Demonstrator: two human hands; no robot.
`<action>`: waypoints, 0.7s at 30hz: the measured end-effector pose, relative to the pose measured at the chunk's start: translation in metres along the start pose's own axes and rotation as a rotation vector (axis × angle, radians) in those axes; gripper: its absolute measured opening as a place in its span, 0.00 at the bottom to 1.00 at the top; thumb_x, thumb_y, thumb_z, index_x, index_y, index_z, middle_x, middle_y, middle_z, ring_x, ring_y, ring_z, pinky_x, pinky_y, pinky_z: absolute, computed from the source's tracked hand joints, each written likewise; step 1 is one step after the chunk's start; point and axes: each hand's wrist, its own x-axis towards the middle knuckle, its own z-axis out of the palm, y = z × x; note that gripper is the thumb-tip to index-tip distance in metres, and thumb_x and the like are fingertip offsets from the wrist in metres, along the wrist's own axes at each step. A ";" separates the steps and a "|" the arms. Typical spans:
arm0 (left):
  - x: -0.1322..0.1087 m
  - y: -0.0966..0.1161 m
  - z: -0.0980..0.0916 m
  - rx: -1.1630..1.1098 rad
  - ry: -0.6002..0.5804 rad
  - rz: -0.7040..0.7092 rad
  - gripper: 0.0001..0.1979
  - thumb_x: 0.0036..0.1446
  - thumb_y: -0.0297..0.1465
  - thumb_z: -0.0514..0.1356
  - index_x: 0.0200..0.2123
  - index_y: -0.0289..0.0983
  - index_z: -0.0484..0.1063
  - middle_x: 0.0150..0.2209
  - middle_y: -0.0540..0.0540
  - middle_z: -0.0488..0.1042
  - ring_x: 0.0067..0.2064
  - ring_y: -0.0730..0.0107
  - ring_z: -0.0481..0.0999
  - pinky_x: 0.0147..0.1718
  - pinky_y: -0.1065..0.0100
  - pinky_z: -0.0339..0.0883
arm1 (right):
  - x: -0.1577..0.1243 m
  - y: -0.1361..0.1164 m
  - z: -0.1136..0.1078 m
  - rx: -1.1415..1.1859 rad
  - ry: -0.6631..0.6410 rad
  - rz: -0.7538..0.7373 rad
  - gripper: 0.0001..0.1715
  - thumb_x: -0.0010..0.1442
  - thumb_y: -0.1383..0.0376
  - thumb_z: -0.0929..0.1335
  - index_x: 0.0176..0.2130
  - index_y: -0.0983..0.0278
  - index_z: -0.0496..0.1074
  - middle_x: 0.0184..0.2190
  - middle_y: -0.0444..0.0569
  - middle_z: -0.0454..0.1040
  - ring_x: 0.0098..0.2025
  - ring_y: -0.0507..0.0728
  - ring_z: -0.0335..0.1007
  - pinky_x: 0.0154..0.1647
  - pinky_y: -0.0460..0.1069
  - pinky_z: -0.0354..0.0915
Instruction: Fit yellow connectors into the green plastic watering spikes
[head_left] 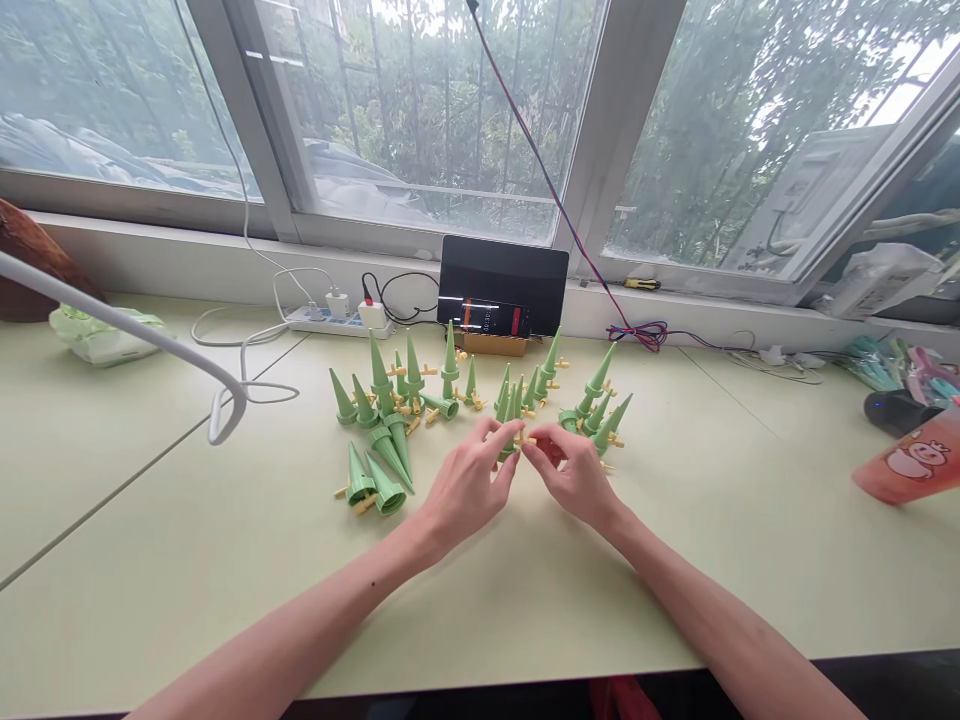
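Note:
My left hand and my right hand meet over the middle of the table, fingertips pinched close together. Between them is a small yellow valve, partly covered by the fingers. Just behind the fingertips stand several green plant watering spikes, some hidden by my left hand. More green spikes with yellow valves form a group to the left, most upright and some lying over. Near my left forearm are two tilted spikes. Another cluster of spikes stands beyond my right hand.
A dark tablet leans at the back with a phone before it. A power strip with cables lies left of it. A white curved rod crosses the left side. A pink cup stands at the right edge.

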 end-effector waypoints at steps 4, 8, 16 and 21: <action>0.000 0.001 -0.001 -0.006 -0.013 -0.007 0.17 0.67 0.30 0.53 0.58 0.44 0.67 0.45 0.45 0.69 0.29 0.74 0.74 0.33 0.66 0.70 | 0.000 0.001 0.000 0.000 -0.005 0.006 0.16 0.67 0.55 0.65 0.35 0.64 0.71 0.24 0.44 0.69 0.23 0.51 0.61 0.25 0.47 0.57; -0.001 0.001 0.000 -0.005 -0.022 -0.007 0.17 0.67 0.29 0.53 0.58 0.44 0.67 0.45 0.45 0.69 0.28 0.73 0.74 0.34 0.65 0.70 | 0.000 0.001 0.000 -0.013 -0.006 0.007 0.17 0.67 0.55 0.64 0.33 0.64 0.71 0.22 0.43 0.66 0.23 0.51 0.57 0.24 0.47 0.55; -0.001 0.000 0.000 0.009 -0.023 0.002 0.17 0.66 0.30 0.53 0.57 0.44 0.67 0.44 0.45 0.70 0.29 0.73 0.74 0.32 0.66 0.70 | 0.000 0.003 0.000 -0.034 -0.010 0.001 0.22 0.68 0.53 0.63 0.28 0.64 0.68 0.20 0.41 0.59 0.22 0.50 0.50 0.23 0.47 0.51; -0.001 -0.001 0.001 0.011 -0.019 0.012 0.18 0.66 0.29 0.54 0.57 0.45 0.67 0.45 0.45 0.70 0.29 0.73 0.74 0.32 0.66 0.70 | 0.000 0.004 0.000 -0.045 -0.012 0.009 0.24 0.69 0.52 0.62 0.26 0.63 0.66 0.19 0.40 0.56 0.22 0.50 0.48 0.23 0.47 0.50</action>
